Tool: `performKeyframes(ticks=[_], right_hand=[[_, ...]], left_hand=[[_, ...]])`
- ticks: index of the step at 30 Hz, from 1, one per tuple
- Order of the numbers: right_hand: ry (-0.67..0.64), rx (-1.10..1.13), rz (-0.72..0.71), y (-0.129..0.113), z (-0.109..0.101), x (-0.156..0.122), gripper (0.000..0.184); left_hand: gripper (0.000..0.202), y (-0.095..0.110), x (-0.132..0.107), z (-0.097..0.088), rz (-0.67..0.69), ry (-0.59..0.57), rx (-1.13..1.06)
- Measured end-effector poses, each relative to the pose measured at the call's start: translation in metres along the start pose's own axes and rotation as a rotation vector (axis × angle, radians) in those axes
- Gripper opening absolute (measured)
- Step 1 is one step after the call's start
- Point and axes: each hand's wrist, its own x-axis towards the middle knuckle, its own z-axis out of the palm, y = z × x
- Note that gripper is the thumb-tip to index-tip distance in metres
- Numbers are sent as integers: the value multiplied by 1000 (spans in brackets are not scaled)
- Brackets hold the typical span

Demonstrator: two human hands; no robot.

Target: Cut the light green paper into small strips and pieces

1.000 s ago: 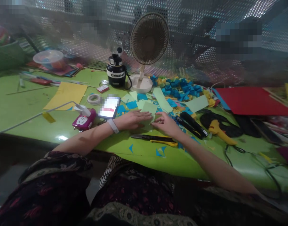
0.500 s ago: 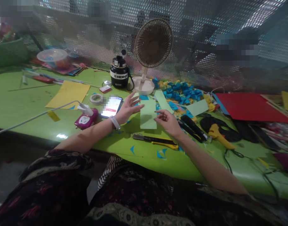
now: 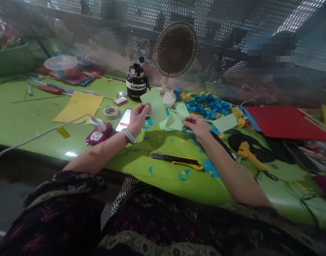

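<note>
Between thumb and fingers, my left hand [image 3: 138,119] pinches a pale green paper strip [image 3: 155,105], tilted up above the table. My right hand [image 3: 196,126] is closed on the edge of another pale green paper piece [image 3: 175,121], which looks bent or overlaps other pieces. Behind it lies a further green strip [image 3: 182,108]. In front of both hands a yellow and black cutter knife [image 3: 179,160] rests on the green table [image 3: 141,188], with blue paper scraps [image 3: 183,175] near it. Partly behind my left wrist is a lit phone [image 3: 122,120].
A fan [image 3: 175,49] and a black bottle [image 3: 136,83] stand at the back. Blue and yellow paper bits [image 3: 209,104] are heaped beside the fan. A glue gun [image 3: 250,154] and red sheet [image 3: 283,121] lie right; a tape roll [image 3: 110,112], purple power adapter [image 3: 99,135] and yellow sheet [image 3: 79,109] lie left.
My left hand was open and spread; now it grips a green strip, raised and tilted. My right hand has moved slightly away from me and closed on a green piece that lay flat.
</note>
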Motion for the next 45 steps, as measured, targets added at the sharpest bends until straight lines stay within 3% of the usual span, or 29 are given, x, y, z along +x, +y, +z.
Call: performKeyframes(ticks=[5, 9, 11, 14, 16, 19, 21, 24, 31, 36, 45], right_hand=[[-22, -230, 15, 5, 15, 30, 18], [51, -333, -61, 6, 15, 29, 30], [74, -420, -208, 4, 7, 15, 44], [-30, -524, -538, -2, -5, -21, 57], [-104, -575, -661, -6, -8, -46, 47], [-163, -557, -720, -11, -5, -73, 20], [-131, -492, -715, -12, 1, -80, 14], [-47, -369, -668, -10, 8, -82, 19], [28, -127, -311, -4, 12, -81, 40], [22, -107, -296, -9, 14, -87, 36], [-19, -73, -287, -14, 15, -90, 34]], left_hand=[[19, 1, 1, -2, 12, -16, 75], [22, -2, -5, 0, -76, -111, 82], [26, -3, -8, 1, -132, -177, 82], [32, -5, -14, 3, -217, -267, 59], [33, -7, -20, 6, -287, -323, 40], [33, -10, -30, 11, -354, -393, 22], [30, -12, -36, 13, -378, -437, -19], [31, -14, -43, 15, -412, -492, -106], [36, -16, -55, 14, -453, -559, -186], [47, -20, -59, 15, -359, -586, -110], [42, -26, -59, 15, -358, -562, -112]])
